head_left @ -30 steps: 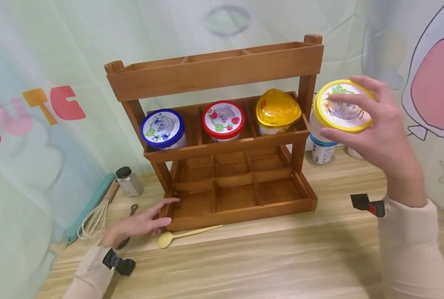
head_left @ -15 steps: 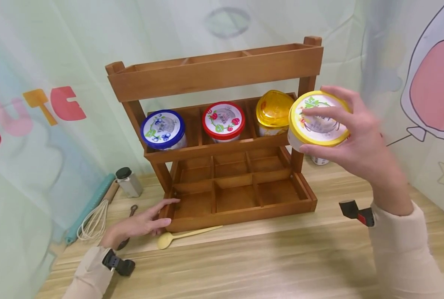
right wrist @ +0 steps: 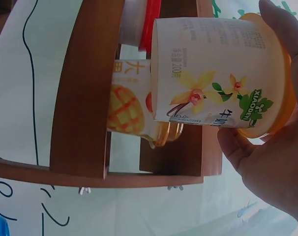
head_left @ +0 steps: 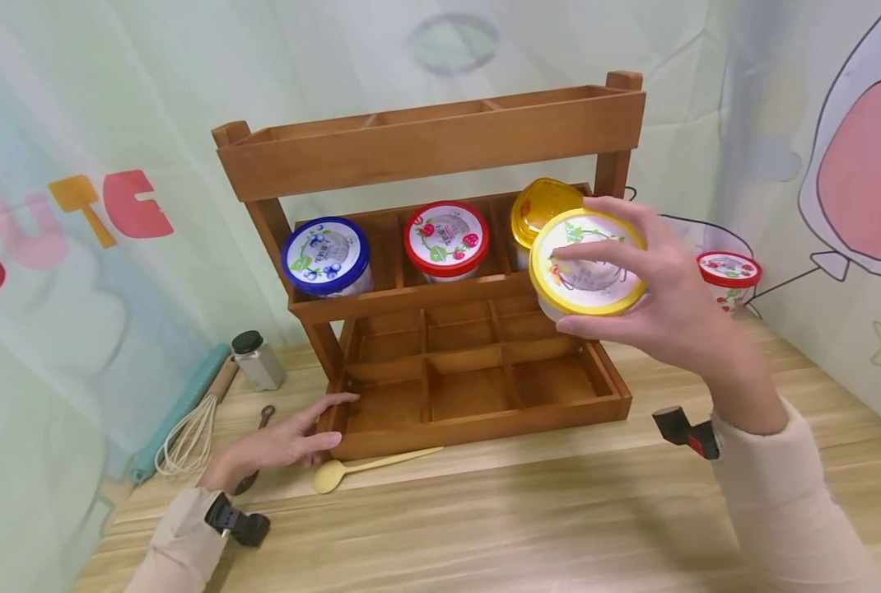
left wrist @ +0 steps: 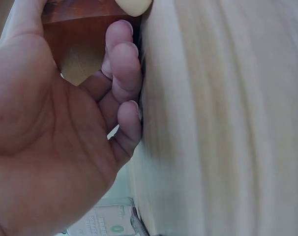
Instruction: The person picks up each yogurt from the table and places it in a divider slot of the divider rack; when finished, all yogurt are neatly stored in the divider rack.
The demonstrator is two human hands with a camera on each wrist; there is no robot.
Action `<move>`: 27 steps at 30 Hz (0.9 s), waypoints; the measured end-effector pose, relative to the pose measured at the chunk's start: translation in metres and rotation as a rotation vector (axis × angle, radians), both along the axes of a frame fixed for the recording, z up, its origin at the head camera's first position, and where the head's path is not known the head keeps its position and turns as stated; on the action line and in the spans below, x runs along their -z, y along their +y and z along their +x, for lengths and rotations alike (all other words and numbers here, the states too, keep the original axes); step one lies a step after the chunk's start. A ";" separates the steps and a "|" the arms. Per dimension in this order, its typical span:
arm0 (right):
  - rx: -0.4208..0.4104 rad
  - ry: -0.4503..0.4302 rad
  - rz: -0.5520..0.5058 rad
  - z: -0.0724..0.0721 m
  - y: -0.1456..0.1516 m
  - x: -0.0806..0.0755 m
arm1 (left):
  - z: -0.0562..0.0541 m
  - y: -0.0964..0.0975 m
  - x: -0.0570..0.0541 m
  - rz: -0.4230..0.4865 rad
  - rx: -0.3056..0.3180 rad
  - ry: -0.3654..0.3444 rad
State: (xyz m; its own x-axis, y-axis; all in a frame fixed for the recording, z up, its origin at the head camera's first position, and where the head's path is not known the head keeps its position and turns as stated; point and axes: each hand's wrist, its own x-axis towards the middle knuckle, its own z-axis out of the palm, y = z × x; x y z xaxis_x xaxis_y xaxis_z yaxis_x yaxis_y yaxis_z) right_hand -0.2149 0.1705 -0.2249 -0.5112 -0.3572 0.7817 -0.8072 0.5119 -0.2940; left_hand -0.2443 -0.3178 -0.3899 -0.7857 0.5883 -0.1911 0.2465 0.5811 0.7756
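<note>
My right hand point(head_left: 673, 309) holds an ice-cream-style paper tub point(head_left: 589, 268) by the rim of its yellow lid, thumb below and fingers above. The right wrist view shows flowers printed on its white side. It is in the air before the right end of the middle shelf of a wooden rack point(head_left: 433, 156), partly hiding a tub with a domed amber lid point(head_left: 547, 202). On that shelf also stand a blue-lidded tub point(head_left: 325, 255) and a red-lidded tub point(head_left: 446, 239). My left hand point(head_left: 281, 445) rests against the rack's front left corner, index finger and thumb extended in the head view.
A yellow spoon point(head_left: 366, 468) lies before the rack. To the left are a whisk point(head_left: 188, 436), a teal rolling pin point(head_left: 177, 412), a dark-capped jar point(head_left: 258, 361) and a dark spoon point(head_left: 263, 416). Another red-lidded tub point(head_left: 728, 280) stands at the far right.
My right hand has carried the yellow-lidded tub left and down, from beyond the rack's right side to before the amber-lidded tub. The left hand stays where it was.
</note>
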 end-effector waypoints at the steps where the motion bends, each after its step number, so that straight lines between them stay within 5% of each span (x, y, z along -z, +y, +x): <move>1: -0.004 -0.002 0.009 0.000 -0.002 0.001 | 0.000 0.000 0.000 0.001 -0.002 0.000; 27: -0.216 -0.151 0.275 -0.018 -0.059 0.048 | 0.000 0.002 0.000 -0.002 -0.017 -0.009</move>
